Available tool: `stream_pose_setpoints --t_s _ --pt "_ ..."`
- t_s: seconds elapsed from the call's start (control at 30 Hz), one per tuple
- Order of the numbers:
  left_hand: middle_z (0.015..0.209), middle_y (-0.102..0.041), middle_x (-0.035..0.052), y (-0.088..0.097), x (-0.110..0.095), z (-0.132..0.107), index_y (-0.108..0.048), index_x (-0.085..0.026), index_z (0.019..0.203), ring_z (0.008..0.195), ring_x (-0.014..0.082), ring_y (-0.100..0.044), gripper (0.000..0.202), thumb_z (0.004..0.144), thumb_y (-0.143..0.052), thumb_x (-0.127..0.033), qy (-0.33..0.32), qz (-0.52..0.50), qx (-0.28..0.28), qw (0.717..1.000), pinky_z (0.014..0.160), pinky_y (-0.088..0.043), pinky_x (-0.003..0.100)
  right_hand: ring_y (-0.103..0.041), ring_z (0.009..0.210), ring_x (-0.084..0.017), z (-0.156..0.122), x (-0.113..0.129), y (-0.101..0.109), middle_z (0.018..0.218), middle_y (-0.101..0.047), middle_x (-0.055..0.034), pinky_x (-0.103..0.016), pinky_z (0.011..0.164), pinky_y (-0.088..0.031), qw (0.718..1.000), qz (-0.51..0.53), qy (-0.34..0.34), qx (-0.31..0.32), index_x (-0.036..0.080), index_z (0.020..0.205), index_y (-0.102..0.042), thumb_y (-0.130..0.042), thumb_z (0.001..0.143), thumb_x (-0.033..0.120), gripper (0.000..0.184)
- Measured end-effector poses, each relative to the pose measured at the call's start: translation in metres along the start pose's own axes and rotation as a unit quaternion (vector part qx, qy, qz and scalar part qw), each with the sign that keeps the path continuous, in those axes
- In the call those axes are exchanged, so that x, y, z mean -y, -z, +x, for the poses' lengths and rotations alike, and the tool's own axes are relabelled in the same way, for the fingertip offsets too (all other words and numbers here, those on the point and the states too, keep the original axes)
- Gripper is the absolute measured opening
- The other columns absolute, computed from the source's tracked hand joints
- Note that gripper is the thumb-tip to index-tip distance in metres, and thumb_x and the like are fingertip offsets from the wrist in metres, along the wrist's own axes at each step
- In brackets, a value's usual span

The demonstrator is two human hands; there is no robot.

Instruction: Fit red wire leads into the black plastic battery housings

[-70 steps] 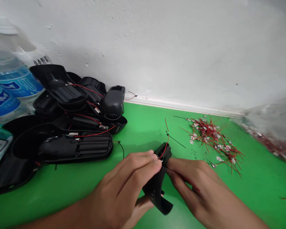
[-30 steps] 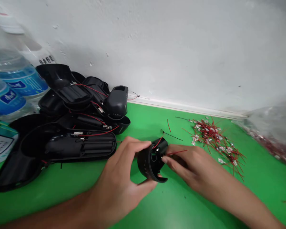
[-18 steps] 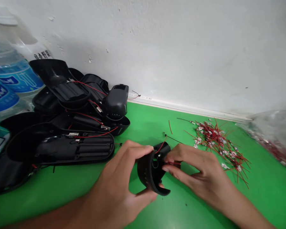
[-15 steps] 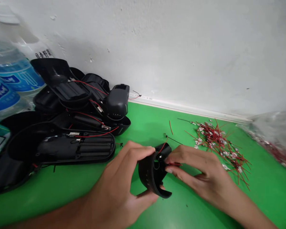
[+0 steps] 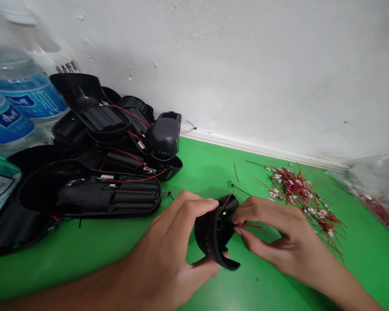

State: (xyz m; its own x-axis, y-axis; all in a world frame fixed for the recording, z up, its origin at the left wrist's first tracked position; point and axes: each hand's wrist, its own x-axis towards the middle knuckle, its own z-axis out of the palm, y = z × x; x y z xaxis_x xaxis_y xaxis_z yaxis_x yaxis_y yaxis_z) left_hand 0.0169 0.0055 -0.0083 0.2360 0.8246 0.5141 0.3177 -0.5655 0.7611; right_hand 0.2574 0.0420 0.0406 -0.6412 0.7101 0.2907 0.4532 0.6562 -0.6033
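Note:
My left hand (image 5: 171,250) grips a curved black plastic housing (image 5: 207,235) between thumb and fingers, its open side turned to the right. A thin red wire and a black wire (image 5: 240,189) stick out past its far end. At the open side, my right hand (image 5: 278,233) pinches a short red wire (image 5: 254,226), whose free end points right from between thumb and fingertips. What sits at the other end of that wire, inside the housing, is hidden by the fingers.
More black housings (image 5: 136,196) with red wires are piled at the left. Water bottles (image 5: 26,99) stand behind them. On the green table (image 5: 207,155) lie a heap of red wires with small metal tabs (image 5: 298,190) and a loose red wire (image 5: 236,172). A plastic bag (image 5: 372,185) rests at the right.
The whole view has shifted slightly. More of the red wire now shows beyond my right fingertips. My left hand keeps its hold on the housing.

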Motion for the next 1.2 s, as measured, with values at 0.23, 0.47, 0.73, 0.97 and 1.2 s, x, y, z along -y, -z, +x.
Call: stream_pose_setpoints --t_s 0.23,0.47,0.73,0.97,1.2 --pt "0.117 -0.065 0.0017 -0.002 0.000 -0.002 -0.050 -0.027 0.140 0.105 0.0177 -0.068 0.069 0.082 -0.085 -0.012 0.002 -0.001 0.011 1.000 0.098 -0.059 0.029 -0.070 0.078 -0.009 0.002 0.003 0.002 0.089 -0.073 -0.0019 -0.019 0.069 -0.055 1.000 -0.009 0.021 0.001 0.019 0.102 -0.070 -0.064 0.098 0.005 0.016" --pt "0.119 -0.064 -0.0008 0.000 -0.001 -0.001 -0.050 -0.026 0.139 0.108 0.0135 -0.067 0.070 0.081 -0.086 -0.010 0.008 -0.008 0.014 1.000 0.100 -0.055 0.021 -0.067 0.067 -0.009 0.000 0.003 0.003 0.083 -0.072 -0.0032 -0.019 0.059 -0.051 0.996 -0.068 0.057 -0.014 0.016 0.105 -0.073 -0.064 0.098 0.002 0.018" --pt "0.118 -0.065 -0.0020 0.001 -0.003 -0.002 -0.052 -0.026 0.135 0.107 0.0125 -0.069 0.075 0.075 -0.090 -0.006 0.008 -0.019 0.006 1.000 0.097 -0.056 0.019 -0.058 0.064 -0.009 -0.009 0.003 0.004 0.084 -0.065 -0.0034 -0.021 0.054 -0.044 0.995 -0.077 0.063 0.004 0.015 0.118 -0.070 -0.060 0.104 0.005 0.020" --pt "0.116 -0.065 -0.0016 0.001 -0.005 0.002 -0.051 -0.028 0.132 0.103 0.0155 -0.070 0.078 0.069 -0.094 -0.007 0.021 -0.009 0.006 1.000 0.092 -0.060 0.025 -0.062 0.065 -0.009 -0.007 0.005 0.005 0.087 -0.067 -0.0034 -0.021 0.056 -0.047 0.997 -0.065 0.040 0.019 0.018 0.119 -0.070 -0.060 0.104 0.007 0.021" --pt "0.114 -0.064 -0.0024 -0.002 -0.003 0.002 -0.053 -0.027 0.131 0.100 0.0150 -0.068 0.080 0.066 -0.094 -0.005 0.025 -0.018 -0.001 1.000 0.091 -0.061 0.026 -0.060 0.066 -0.009 -0.008 0.006 0.004 0.084 -0.065 -0.0038 -0.022 0.055 -0.045 0.995 -0.081 0.051 0.017 0.014 0.113 -0.073 -0.060 0.105 0.007 0.017"
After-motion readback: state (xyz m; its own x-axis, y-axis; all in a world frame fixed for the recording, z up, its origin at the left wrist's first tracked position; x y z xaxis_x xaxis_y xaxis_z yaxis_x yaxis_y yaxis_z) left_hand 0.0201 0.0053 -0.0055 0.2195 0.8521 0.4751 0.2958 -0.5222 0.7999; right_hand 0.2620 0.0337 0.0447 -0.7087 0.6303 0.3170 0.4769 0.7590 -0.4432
